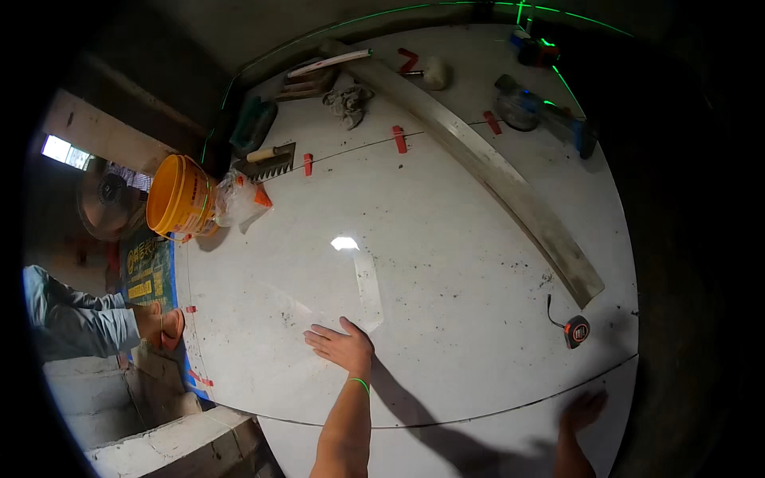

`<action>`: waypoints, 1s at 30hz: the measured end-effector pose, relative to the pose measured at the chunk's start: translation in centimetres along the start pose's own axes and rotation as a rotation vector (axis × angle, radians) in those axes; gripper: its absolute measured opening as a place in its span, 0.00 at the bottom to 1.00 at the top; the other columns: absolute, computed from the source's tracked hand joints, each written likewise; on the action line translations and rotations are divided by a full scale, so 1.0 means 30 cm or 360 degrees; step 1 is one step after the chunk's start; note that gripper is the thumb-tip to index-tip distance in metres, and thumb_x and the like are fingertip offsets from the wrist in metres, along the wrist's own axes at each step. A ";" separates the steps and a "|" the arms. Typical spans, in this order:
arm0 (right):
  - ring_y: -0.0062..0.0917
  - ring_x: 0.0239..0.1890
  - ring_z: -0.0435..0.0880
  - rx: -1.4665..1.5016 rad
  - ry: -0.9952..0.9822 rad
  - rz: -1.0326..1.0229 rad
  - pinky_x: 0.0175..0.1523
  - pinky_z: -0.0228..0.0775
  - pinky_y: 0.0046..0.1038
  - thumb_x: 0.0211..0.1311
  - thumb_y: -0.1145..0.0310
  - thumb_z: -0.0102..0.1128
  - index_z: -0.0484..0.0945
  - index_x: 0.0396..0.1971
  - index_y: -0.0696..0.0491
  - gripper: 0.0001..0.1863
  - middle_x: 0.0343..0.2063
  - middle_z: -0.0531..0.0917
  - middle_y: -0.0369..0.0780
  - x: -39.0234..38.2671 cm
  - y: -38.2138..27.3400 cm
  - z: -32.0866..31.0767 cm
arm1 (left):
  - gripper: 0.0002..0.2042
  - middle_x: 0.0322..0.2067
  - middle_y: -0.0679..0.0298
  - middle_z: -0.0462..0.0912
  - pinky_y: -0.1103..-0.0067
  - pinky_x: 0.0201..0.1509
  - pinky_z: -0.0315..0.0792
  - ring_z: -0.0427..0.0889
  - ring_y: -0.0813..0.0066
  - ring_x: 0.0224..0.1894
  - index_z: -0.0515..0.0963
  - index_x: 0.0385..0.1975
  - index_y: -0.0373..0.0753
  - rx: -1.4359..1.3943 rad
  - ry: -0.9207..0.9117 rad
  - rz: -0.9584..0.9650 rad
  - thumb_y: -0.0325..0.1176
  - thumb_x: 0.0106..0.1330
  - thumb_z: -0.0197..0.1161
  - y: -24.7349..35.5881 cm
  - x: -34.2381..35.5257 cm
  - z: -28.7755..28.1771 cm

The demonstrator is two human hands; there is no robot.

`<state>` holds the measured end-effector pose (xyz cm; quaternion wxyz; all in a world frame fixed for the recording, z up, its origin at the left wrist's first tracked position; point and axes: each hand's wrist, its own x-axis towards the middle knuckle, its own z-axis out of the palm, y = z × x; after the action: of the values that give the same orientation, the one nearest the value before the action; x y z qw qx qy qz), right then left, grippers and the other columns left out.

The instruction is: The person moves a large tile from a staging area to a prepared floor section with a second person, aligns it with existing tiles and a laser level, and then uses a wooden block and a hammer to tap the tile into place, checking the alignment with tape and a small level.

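Lying palm down on, or just above, a smooth, glossy pale tile, the left hand has straight fingers slightly parted, thumb out, gripping nothing. Dark grit speckles this broad, flat tile, and a thin dark seam divides it from a nearer tile. Over the latter, the right hand is dim in shadow; I cannot tell how its fingers stand. Near it lies a rounded tape measure. Farther off are a long, dull metal bar, red wedges, a toothed trowel, a crumpled clear bag and a round orange bucket.
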<state>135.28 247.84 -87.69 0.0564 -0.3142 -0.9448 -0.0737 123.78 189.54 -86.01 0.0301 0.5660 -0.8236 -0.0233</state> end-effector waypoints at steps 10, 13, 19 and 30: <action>0.44 0.72 0.56 0.0054 -0.0460 0.0189 0.73 0.49 0.42 0.76 0.55 0.38 0.57 0.68 0.64 0.31 0.69 0.58 0.55 0.039 0.000 -0.053 | 0.38 0.73 0.38 0.37 0.57 0.76 0.34 0.34 0.47 0.76 0.43 0.71 0.25 -0.0070 -0.0105 -0.0044 0.51 0.73 0.42 0.008 -0.013 -0.015; 0.45 0.71 0.57 0.0088 -0.0694 -0.0019 0.72 0.50 0.42 0.74 0.57 0.45 0.57 0.68 0.63 0.31 0.68 0.58 0.53 0.124 0.005 -0.174 | 0.39 0.73 0.39 0.36 0.57 0.76 0.33 0.33 0.47 0.76 0.41 0.71 0.26 0.0005 -0.0197 -0.0071 0.53 0.73 0.40 0.028 -0.011 -0.020; 0.47 0.66 0.63 0.0952 -0.0193 -0.0701 0.70 0.54 0.40 0.67 0.56 0.59 0.62 0.63 0.64 0.34 0.63 0.65 0.55 0.563 -0.742 -0.367 | 0.38 0.73 0.41 0.35 0.56 0.76 0.34 0.32 0.47 0.76 0.41 0.72 0.28 0.0024 -0.0176 -0.0069 0.53 0.73 0.40 0.010 0.000 -0.026; 0.45 0.59 0.75 0.0533 -0.1118 -0.0800 0.62 0.67 0.36 0.59 0.34 0.56 0.70 0.61 0.62 0.46 0.55 0.77 0.55 0.849 -1.547 -0.307 | 0.39 0.74 0.43 0.36 0.56 0.76 0.33 0.33 0.47 0.77 0.40 0.72 0.28 0.0043 -0.0216 -0.0035 0.53 0.73 0.40 0.022 0.014 -0.031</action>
<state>87.61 224.39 -79.56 -0.2368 -0.0680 -0.9524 0.1794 123.07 189.39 -85.04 -0.0338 0.5726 -0.8176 -0.0509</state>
